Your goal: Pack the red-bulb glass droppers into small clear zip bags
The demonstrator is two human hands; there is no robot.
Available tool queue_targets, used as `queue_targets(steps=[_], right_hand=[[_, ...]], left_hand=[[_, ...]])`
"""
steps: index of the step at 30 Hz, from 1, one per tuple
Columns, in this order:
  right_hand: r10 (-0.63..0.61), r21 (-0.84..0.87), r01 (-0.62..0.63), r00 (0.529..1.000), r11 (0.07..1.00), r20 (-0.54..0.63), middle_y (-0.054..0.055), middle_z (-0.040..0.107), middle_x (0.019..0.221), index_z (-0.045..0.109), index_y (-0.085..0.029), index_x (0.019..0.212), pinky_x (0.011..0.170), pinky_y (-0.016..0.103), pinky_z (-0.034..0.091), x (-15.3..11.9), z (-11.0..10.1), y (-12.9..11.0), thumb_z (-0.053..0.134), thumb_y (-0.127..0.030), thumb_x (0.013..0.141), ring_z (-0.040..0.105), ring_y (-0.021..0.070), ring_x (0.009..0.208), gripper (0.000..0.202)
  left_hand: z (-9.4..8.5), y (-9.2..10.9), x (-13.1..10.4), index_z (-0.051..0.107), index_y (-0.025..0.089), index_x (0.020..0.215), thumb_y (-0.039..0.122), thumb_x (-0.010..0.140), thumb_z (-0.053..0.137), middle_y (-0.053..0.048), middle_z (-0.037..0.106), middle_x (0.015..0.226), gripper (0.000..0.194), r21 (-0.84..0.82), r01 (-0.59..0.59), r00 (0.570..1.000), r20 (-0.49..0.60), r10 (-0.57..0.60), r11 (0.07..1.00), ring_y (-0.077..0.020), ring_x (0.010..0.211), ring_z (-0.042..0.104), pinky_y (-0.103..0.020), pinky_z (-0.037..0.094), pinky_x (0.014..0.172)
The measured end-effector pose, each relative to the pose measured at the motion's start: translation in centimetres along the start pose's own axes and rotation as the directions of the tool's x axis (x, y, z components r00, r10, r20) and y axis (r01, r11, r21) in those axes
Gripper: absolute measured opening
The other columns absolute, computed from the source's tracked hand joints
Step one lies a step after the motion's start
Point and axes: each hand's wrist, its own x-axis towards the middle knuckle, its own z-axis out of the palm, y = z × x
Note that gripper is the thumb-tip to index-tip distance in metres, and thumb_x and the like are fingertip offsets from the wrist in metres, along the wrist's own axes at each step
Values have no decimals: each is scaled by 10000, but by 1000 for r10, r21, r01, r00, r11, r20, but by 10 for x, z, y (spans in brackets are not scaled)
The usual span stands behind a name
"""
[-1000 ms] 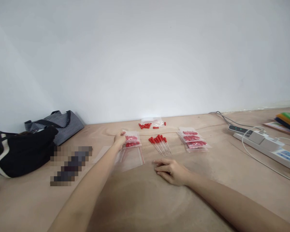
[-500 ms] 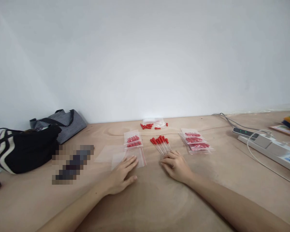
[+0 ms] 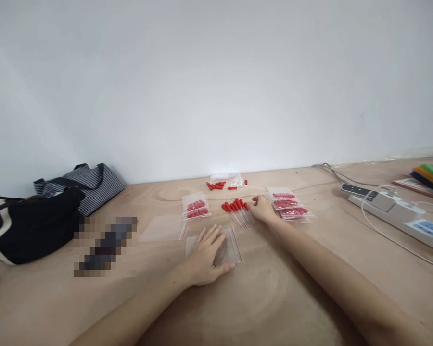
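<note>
Palm down and fingers spread, my left hand (image 3: 206, 257) rests on a clear zip bag (image 3: 234, 246) with a red seal line. My right hand (image 3: 262, 208) has its fingers curled together at the bulb of the rightmost dropper; whether they pinch it is hidden. Several droppers (image 3: 235, 206) with red bulbs and thin clear stems lie fanned out, bulbs toward the wall. Another flat zip bag (image 3: 162, 228) lies to the left. Filled bags of red bulbs (image 3: 197, 206) sit beyond my left hand, and a stack of filled bags (image 3: 289, 204) lies right of my right hand.
Loose red bulbs (image 3: 216, 185) and a clear bag (image 3: 225, 178) lie near the wall. On the right are a white power strip (image 3: 397, 211) with cables and coloured boards (image 3: 427, 178). A black bag (image 3: 39, 221) and a striped bag (image 3: 101, 187) stand at the left.
My left hand has slid the clear bag to the right, away from the other flat bag. My right hand has moved from the dropper stems up to the bulbs on the right side.
</note>
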Motion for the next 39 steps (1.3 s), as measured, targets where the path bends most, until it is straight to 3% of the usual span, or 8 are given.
queue_targets(steps=[6,9,10,12,15,24,31,39], right_hand=[[86,-31,-86,996,996,2,130,626,808,603,-121,831,623,303,415,10,3,-19,570,-350,659,586,237,754,288],[-58,10,58,998,998,-31,75,607,843,588,-156,850,686,266,398,-15,-1,-24,478,-316,755,556,169,787,217],[-265,41,265,964,963,-7,60,599,784,595,-161,789,689,267,390,-26,-4,-24,453,-311,779,543,160,763,207],[-610,100,603,786,792,96,36,574,721,597,-178,689,702,285,373,-51,-10,-18,458,-292,787,515,153,736,205],[-757,78,760,623,646,196,30,564,764,626,-207,738,719,323,339,-79,-20,-4,511,-251,758,483,164,758,125],[-794,81,818,522,570,311,42,564,877,614,-266,974,731,331,322,-88,-27,2,508,-288,774,473,173,813,227],[-861,233,871,323,433,392,62,580,1024,559,-207,1065,812,354,306,-95,-33,-3,499,-443,751,458,203,951,398],[-864,284,890,198,356,464,107,500,1190,345,-197,1271,918,380,244,-90,-35,-3,500,-521,720,388,213,1140,658]], left_hand=[[12,-1,3,243,137,1321,552,797,386,-127,208,1378,684,-30,3,1000,-4,-3,1000,-239,1268,166,-442,102,1034],[12,0,1,253,161,1318,532,802,398,-116,247,1367,652,-53,-6,1000,-22,5,999,-240,1261,194,-455,125,1028],[11,0,1,253,168,1319,531,803,400,-113,252,1365,648,-59,-11,1000,-28,9,998,-242,1259,199,-458,131,1026],[11,0,1,250,182,1320,532,803,402,-107,256,1365,643,-64,-17,999,-36,14,998,-242,1258,205,-459,138,1023],[13,-1,2,245,189,1321,530,802,408,-104,250,1368,642,-63,-18,999,-36,15,998,-236,1257,207,-454,133,1025],[14,-1,2,253,186,1319,517,792,429,-100,262,1367,647,-85,-15,999,-48,11,996,-245,1254,214,-451,135,1026],[15,-2,2,236,178,1324,516,802,416,-102,254,1369,647,-76,-28,999,-47,24,997,-237,1258,205,-448,132,1026],[6,-8,-3,181,226,1338,443,863,348,-64,288,1359,549,-103,-61,998,-23,59,993,-231,1251,230,-471,85,1023]])
